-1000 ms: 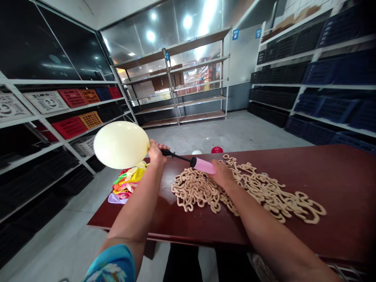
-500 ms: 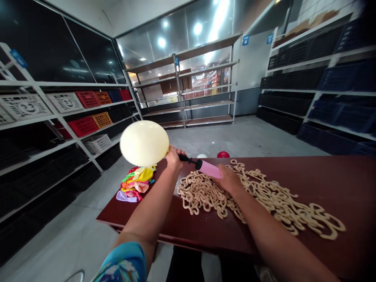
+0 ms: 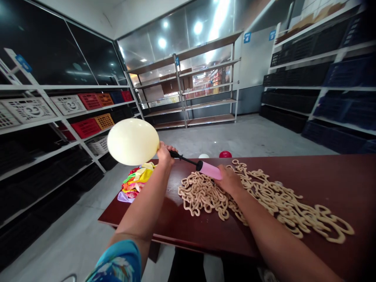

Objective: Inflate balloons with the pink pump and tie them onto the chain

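Note:
A pale yellow inflated balloon [image 3: 133, 141] is at the left, its neck in my left hand [image 3: 166, 153], whose fingers are closed around it and the black end of a pump. My right hand [image 3: 229, 179] is wrapped round the pink barrel of the hand pump [image 3: 210, 170]. Between the hands a length of the black rod shows. Under and beside my right hand lies a heap of beige curly loops [image 3: 202, 192], which spreads to the right. Uninflated coloured balloons [image 3: 135, 182] lie in a pile at the table's left end, partly behind my left forearm.
The dark red table [image 3: 188, 229] stands in front of me. Beyond its far edge are a red balloon [image 3: 225, 154] and a white one [image 3: 203, 156]. Shelves with crates [image 3: 88, 127] line the left, dark crates [image 3: 293, 98] the right, and a metal rack [image 3: 183, 105] the back.
My left hand has moved left with the yellow balloon, away from the pink barrel. More of the black rod shows. My right hand has hardly moved.

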Available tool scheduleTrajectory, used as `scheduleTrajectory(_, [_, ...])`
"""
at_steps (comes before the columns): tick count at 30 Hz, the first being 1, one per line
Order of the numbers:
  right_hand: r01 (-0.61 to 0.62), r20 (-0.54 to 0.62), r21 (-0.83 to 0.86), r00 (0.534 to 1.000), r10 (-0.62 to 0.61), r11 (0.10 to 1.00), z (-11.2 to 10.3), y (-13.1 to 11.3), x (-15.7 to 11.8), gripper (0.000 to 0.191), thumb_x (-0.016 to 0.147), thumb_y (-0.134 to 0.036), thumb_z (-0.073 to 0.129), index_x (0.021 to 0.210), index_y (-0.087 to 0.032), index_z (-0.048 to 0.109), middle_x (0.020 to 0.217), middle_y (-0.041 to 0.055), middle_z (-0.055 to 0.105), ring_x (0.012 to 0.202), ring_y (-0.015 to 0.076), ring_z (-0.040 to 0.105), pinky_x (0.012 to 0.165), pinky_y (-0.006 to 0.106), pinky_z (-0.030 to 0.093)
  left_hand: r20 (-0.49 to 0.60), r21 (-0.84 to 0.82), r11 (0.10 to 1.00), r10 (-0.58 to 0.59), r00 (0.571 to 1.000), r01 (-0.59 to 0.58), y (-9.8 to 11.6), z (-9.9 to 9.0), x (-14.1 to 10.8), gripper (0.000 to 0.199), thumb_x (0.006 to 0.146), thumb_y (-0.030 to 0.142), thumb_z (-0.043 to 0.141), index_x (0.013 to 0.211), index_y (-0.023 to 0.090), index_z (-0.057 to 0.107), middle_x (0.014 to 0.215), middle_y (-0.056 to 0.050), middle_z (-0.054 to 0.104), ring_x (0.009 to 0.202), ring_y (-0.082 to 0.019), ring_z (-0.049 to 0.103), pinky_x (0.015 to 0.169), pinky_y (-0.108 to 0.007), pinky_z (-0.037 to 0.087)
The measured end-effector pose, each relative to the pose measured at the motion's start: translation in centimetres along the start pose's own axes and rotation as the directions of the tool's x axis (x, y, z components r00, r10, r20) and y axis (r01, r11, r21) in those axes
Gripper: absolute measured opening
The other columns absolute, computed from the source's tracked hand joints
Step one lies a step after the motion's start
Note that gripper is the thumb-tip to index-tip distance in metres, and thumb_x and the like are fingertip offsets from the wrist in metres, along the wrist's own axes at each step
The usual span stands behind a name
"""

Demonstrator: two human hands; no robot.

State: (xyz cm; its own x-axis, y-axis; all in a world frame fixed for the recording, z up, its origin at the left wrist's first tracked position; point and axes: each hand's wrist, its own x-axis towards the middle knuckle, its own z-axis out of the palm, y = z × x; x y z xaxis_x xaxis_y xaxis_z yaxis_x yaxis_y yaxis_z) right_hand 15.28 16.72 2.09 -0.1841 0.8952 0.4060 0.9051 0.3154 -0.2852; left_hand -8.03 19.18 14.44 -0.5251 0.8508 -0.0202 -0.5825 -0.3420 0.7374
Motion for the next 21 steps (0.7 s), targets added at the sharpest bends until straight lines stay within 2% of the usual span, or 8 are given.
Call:
scheduleTrajectory(5, [0.008,0.019,-0.014,1.000,-0.007,1.000,0.7,0.5,0.1,0.032,0.071,-0.035,0.064,0.095,-0.020,0.052,0.091,0.0063,0.061,0.085,0.0207,0.056,0.063,0.027,0.032,-0.007,-0.020,0.994,-0.105,0.994,0.105,-5.5,0.8,-2.6,0.037,0.085,0.040,0.047,0.062,0.021,0.027,0.048,0.006,0.030,0.038,-0.008,0.038,0.046,-0.024,0.037])
scheduleTrajectory(7, [0.000,0.015,-0.010,1.000,0.000,1.000,1.0,0.6,0.1,0.032,0.072,-0.036,0.063,0.097,-0.020,0.052,0.091,0.0063,0.061,0.086,0.0208,0.056,0.064,0.027,0.032,0.003,-0.028,0.992,-0.125,0.992,0.125,-6.5,1.1,-3.5,0.037,0.085,0.040,0.046,0.061,0.020,0.027,0.048,0.006,0.030,0.039,-0.008,0.038,0.046,-0.024,0.036])
scheduleTrajectory(10, [-0.012,0.007,0.008,1.000,0.012,1.000,1.0,0.6,0.2,0.033,0.072,-0.036,0.063,0.099,-0.020,0.053,0.090,0.0059,0.061,0.087,0.0209,0.056,0.064,0.027,0.033,0.016,-0.051,0.995,-0.090,0.996,0.091,-6.6,1.1,-3.7,0.037,0.085,0.039,0.048,0.061,0.020,0.027,0.048,0.006,0.029,0.039,-0.008,0.037,0.046,-0.023,0.036])
scheduleTrajectory(14, [-0.001,-0.001,0.044,1.000,0.001,0.999,0.3,0.4,0.2,0.033,0.072,-0.035,0.063,0.099,-0.020,0.054,0.088,0.0063,0.061,0.084,0.0211,0.057,0.063,0.028,0.034,0.042,-0.041,0.998,-0.051,0.998,0.052,-4.1,0.5,-2.2,0.036,0.083,0.036,0.049,0.061,0.020,0.026,0.047,0.007,0.029,0.038,-0.008,0.037,0.047,-0.025,0.037])
scheduleTrajectory(19, [-0.014,-0.011,0.052,1.000,0.015,0.999,0.0,0.5,0.3,0.033,0.069,-0.033,0.064,0.099,-0.021,0.055,0.087,0.0065,0.060,0.082,0.0214,0.057,0.062,0.028,0.035,0.023,0.013,0.999,0.034,0.999,-0.035,1.9,-0.2,0.4,0.035,0.084,0.036,0.046,0.061,0.021,0.024,0.046,0.007,0.028,0.037,-0.009,0.038,0.046,-0.026,0.038])
scheduleTrajectory(21, [-0.013,-0.016,0.054,1.000,0.014,0.998,0.1,0.5,0.3,0.033,0.069,-0.033,0.064,0.099,-0.021,0.055,0.086,0.0064,0.060,0.081,0.0217,0.057,0.062,0.029,0.036,0.023,0.023,0.997,0.069,0.997,-0.070,3.7,-0.3,1.1,0.034,0.085,0.035,0.045,0.062,0.021,0.025,0.046,0.007,0.028,0.036,-0.009,0.038,0.046,-0.026,0.038])
